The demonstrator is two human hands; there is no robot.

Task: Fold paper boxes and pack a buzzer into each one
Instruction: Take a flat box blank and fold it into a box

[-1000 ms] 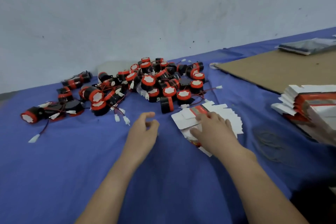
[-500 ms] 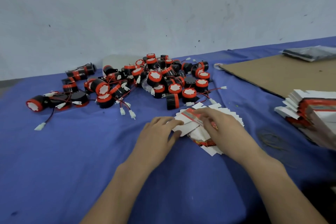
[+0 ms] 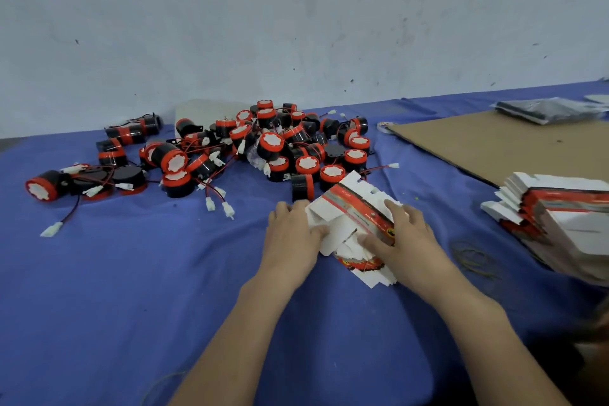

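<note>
- Head view, only one there is: lower middle of the frame, both hands are together on the same flat box blank (image 3: 356, 208). It's white with a red printed band and its far end is tipped up off the desk (image 3: 131, 273).
- The left hand (image 3: 293, 234) pinches the white flap on the blank's left edge, with the thumb on top. The right hand (image 3: 405, 241) grips the red printed side, fingers over it and thumb tucked near the middle.
- Under the blank there's a loose stack (image 3: 365, 269) of more blanks, fanned out and poking out below the right hand.
- The buzzers (image 3: 273, 145) are heaped just past the hands in the centre, black and red with wires trailing off to the left. None is in a hand or a box yet.
- A big bundle (image 3: 566, 217) of blanks sits at the right edge, with a cardboard sheet (image 3: 494, 145) upper right and some rubber bands (image 3: 474, 257) lying between them.
- This looks like the pop-it-open step. Best bet is to peel off only the top blank and squeeze the two side creases toward each other so it squares up. The bottom flaps should be tucked before reaching for a buzzer.
- Watch out for grabbing two blanks at once, since the stack is messy.
</note>
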